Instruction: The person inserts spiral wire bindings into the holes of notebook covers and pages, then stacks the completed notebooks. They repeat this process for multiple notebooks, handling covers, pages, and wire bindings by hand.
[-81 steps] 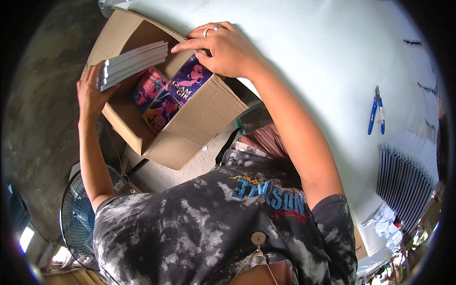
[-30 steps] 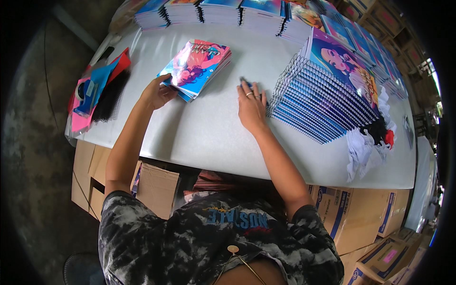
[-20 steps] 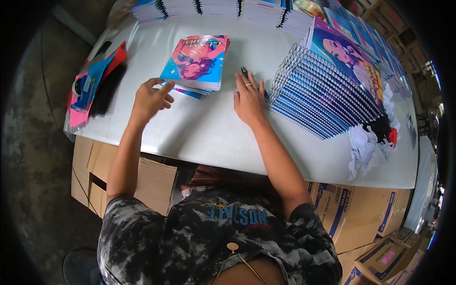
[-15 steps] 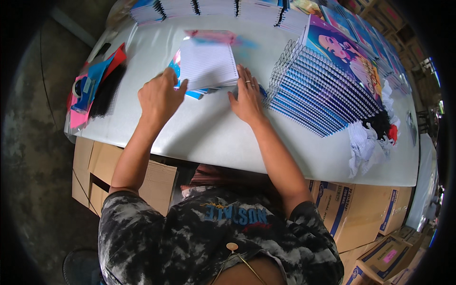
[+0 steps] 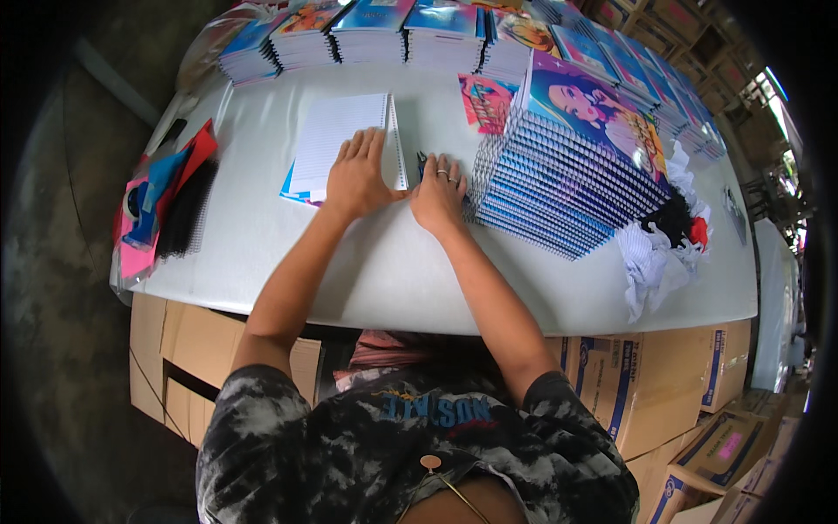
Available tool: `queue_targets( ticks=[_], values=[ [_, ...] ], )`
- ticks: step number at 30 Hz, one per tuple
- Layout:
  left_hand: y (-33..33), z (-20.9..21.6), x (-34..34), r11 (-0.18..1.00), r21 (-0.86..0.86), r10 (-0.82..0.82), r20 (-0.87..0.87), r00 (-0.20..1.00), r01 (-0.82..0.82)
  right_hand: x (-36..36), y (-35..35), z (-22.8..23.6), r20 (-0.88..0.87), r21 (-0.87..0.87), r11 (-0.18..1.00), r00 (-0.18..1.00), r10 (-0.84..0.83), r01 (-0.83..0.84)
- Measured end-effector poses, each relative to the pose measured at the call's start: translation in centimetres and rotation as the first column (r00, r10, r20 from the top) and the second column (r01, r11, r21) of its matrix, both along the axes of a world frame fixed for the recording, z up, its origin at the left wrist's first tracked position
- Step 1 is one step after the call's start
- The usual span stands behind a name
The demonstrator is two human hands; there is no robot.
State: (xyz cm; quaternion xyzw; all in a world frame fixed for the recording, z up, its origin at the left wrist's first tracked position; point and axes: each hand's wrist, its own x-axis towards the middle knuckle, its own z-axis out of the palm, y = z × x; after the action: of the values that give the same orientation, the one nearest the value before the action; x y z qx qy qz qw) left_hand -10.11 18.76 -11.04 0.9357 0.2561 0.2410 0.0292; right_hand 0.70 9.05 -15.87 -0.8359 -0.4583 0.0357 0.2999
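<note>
A stack of loose lined sheets with punched holes along its right edge lies on the table, blue and pink covers showing beneath. My left hand rests flat on the sheets' lower right part, fingers stretched out and thumb toward the right. Just right of the stack, my right hand is curled over a small dark tool that looks like pliers; most of it is hidden under the fingers. A pink-red printed cover lies beyond that hand, beside the tall pile of spiral-bound notebooks.
Rows of finished notebooks line the far side. At left are coloured sheets with a blue tape dispenser and black binding coils. Crumpled white cloth lies at the right. Cardboard boxes stand below the table.
The pink-red cover, blurred above the sheets before, now lies by the notebook pile. My left hand moved from the stack's left edge onto its top. My right hand left the sheets' edge for the tool.
</note>
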Motion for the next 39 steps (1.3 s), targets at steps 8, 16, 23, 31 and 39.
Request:
queue_targets(
  ticks=[8,16,23,31,39],
  values=[
    [-1.7,-2.0,-1.9,0.985,-0.034,0.172,0.187,0.967,-0.169,3.2,7.4,1.5,-0.092,0.083,0.92,0.922,-0.376,0.383],
    [-1.1,-1.8,-1.6,0.984,-0.142,0.136,0.199,0.97,-0.109,13.0,12.8,-0.4,-0.06,-0.208,0.509,0.508,-0.859,0.835],
    [-0.6,-2.2,-1.5,0.977,-0.192,0.128,0.211,0.969,-0.087,11.7,14.7,-0.5,0.106,-0.191,0.807,0.829,-0.55,0.559],
    [-1.2,-1.9,-1.5,0.974,-0.215,0.129,0.282,0.951,-0.069,12.6,14.4,-0.6,0.325,-0.225,0.846,0.856,-0.402,0.483],
    [-1.5,-3.2,-1.1,0.989,-0.105,0.134,0.306,0.942,-0.106,8.4,12.5,-2.3,0.544,-0.052,0.928,0.79,-0.284,0.37]
  ],
)
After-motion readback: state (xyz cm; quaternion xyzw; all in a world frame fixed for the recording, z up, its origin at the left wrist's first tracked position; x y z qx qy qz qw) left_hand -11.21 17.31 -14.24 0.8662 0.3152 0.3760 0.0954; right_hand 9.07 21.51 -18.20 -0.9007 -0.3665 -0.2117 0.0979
